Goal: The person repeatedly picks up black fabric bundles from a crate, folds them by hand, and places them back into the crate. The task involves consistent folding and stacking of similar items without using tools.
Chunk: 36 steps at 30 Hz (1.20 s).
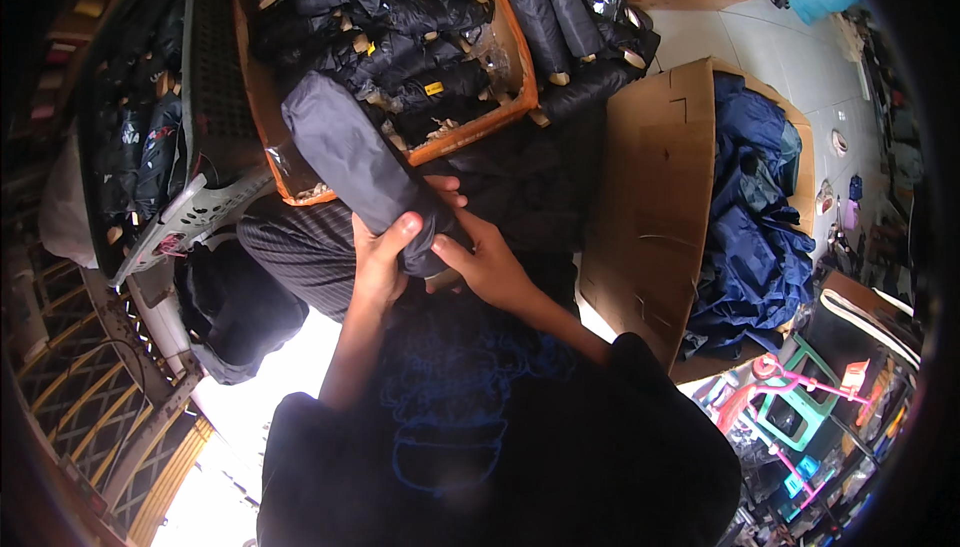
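Observation:
Both my hands are closed round the lower end of a folded umbrella (350, 152) in a dark grey-black sleeve. It slants up and to the left, its far end over the front rim of an orange crate (527, 97). My left hand (378, 255) grips it from the left, thumb lying on top. From the right, my right hand (485, 259) wraps it, with the thumb pressed near the bottom end. A pale handle tip (440, 279) shows just below the thumbs. Similar black folded umbrellas (430, 17) lie stacked in the crate.
More folded umbrellas (550, 7) lie right of the crate, and others fill a dark plastic basket (205, 57) at left. A cardboard box (645, 197) with blue fabric (755, 207) stands at right. Beyond it are a green stool (800, 397) and a pink frame (770, 372).

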Motion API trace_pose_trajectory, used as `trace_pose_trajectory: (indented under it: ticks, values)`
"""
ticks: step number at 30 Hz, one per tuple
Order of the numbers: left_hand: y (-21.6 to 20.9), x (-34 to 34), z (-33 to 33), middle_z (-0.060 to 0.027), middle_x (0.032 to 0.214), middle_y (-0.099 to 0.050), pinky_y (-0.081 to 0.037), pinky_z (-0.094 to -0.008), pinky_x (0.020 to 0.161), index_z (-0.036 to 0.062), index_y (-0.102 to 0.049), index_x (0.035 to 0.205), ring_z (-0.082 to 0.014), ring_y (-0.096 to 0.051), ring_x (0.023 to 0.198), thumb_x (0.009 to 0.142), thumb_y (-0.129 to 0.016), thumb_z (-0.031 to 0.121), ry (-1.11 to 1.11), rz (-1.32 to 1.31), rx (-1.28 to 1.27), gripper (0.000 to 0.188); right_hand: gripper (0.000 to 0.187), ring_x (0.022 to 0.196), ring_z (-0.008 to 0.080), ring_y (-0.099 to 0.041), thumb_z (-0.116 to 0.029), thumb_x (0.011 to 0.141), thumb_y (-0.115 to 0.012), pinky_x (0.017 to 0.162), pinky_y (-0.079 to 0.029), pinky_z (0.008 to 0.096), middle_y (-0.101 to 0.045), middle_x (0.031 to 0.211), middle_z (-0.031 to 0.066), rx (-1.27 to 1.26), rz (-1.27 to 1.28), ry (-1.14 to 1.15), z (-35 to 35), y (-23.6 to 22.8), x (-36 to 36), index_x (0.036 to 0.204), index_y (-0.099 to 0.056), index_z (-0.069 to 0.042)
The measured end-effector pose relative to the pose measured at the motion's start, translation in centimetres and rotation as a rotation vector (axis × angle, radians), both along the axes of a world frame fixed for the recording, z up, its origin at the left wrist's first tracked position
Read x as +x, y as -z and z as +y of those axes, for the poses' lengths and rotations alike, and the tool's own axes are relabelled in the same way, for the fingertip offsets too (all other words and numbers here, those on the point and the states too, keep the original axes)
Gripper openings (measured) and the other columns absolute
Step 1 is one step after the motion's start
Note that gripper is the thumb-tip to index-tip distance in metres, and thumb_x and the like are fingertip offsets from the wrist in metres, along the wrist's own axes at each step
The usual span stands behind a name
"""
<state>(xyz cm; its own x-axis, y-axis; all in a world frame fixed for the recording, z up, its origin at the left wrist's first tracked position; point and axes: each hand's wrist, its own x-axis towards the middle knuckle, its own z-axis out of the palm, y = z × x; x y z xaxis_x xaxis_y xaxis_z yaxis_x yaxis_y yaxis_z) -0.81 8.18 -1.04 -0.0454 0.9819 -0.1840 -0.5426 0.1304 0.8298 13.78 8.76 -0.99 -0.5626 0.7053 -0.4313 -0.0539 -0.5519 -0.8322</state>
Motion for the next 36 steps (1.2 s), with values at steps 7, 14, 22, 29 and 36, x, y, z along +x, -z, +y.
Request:
trace_pose_trajectory:
  ticks: [7, 14, 22, 29, 36]
  values:
    - [-1.2, 1.4, -0.6, -0.0193, 0.103, -0.066, -0.051, -0.0393, 0.087, -0.0076, -0.057, 0.107, -0.0284, -0.065, 0.098, 0.078, -0.070, 0.008, -0.052, 0.001, -0.086, 0.036, 0.048, 0.106, 0.0228, -0.060, -0.022, 0.093, -0.057, 0.087, -0.047, 0.0319, -0.060, 0.113, 0.0191, 0.239, -0.020, 0.197, -1.0, 0.8, -0.9, 0.132, -0.044, 0.004]
    - [-0.7, 1.6, -1.2, -0.0209, 0.105, -0.065, -0.047, -0.0414, 0.096, -0.0080, -0.051, 0.114, -0.0325, -0.061, 0.108, 0.082, -0.069, 0.013, -0.072, -0.011, -0.076, 0.042, 0.053, 0.115, 0.0258, -0.054, -0.022, 0.092, -0.059, 0.095, -0.041, 0.0332, -0.057, 0.120, 0.0205, 0.344, -0.069, 0.184, -0.9, 0.7, -0.8, 0.134, -0.040, 0.004]
    - [-2.0, -1.1, 1.1, -0.0251, 0.123, -0.053, -0.048, -0.0417, 0.093, -0.0109, -0.043, 0.125, -0.0361, -0.056, 0.114, 0.077, -0.069, 0.042, 0.073, -0.151, 0.146, 0.076, 0.044, 0.050, 0.0095, -0.050, -0.031, 0.098, -0.053, 0.039, -0.032, 0.0209, -0.060, 0.078, 0.0093, -0.278, 0.338, -0.135, 0.7, 0.2, 0.7, 0.130, -0.039, -0.004]
    - [-2.6, -0.5, 0.8, -0.0196, 0.111, -0.059, -0.050, -0.0375, 0.083, -0.0083, -0.047, 0.119, -0.0282, -0.063, 0.095, 0.071, -0.075, 0.025, 0.018, 0.010, 0.067, 0.065, 0.032, 0.045, 0.0084, -0.042, -0.032, 0.099, -0.051, 0.040, -0.031, 0.0222, -0.053, 0.070, 0.0046, -0.380, 0.432, -0.115, -0.8, 1.5, -0.3, 0.115, -0.045, -0.005]
    - [-1.5, 0.5, 0.3, -0.0163, 0.090, -0.066, -0.039, -0.0488, 0.103, -0.0074, -0.050, 0.112, -0.0292, -0.066, 0.093, 0.075, -0.071, 0.017, 0.019, 0.149, 0.141, 0.049, 0.027, 0.046, 0.0069, -0.043, -0.023, 0.098, -0.052, 0.040, -0.033, 0.0219, -0.051, 0.070, 0.0035, -0.233, 0.238, -0.120, 0.0, 0.4, 0.0, 0.115, -0.045, -0.003]
